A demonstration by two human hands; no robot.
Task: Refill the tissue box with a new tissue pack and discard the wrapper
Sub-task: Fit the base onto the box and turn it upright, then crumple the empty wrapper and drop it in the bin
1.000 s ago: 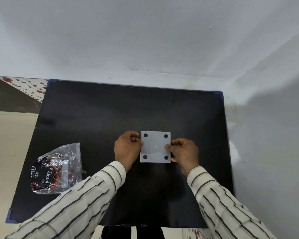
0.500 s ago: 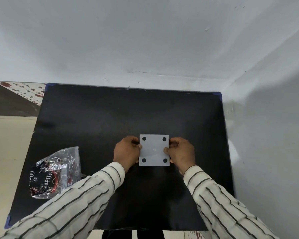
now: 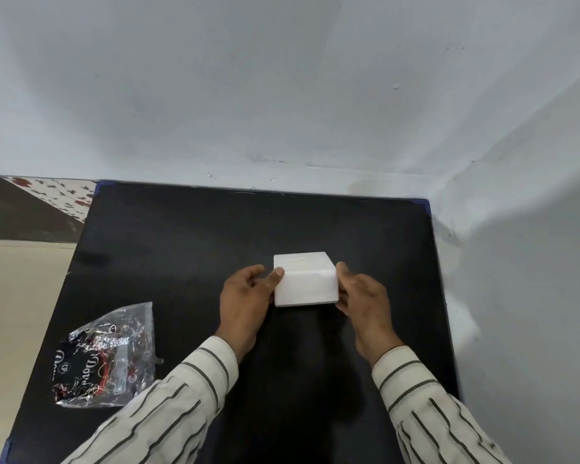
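A white tissue box stands on the black table, a little right of its middle. Its top and near side face me. My left hand grips the box's left side, thumb on the top left corner. My right hand presses against its right side. A crumpled clear plastic wrapper with black and red print lies on the table at the near left, apart from both hands. No tissue shows from the box.
White walls run along the far edge and the right edge of the table. The floor is beyond the table's left edge. My striped sleeves cross the near part of the table.
The box showed its grey base with four black feet before. Both hands have turned it over, and it now rests with a plain white face up.
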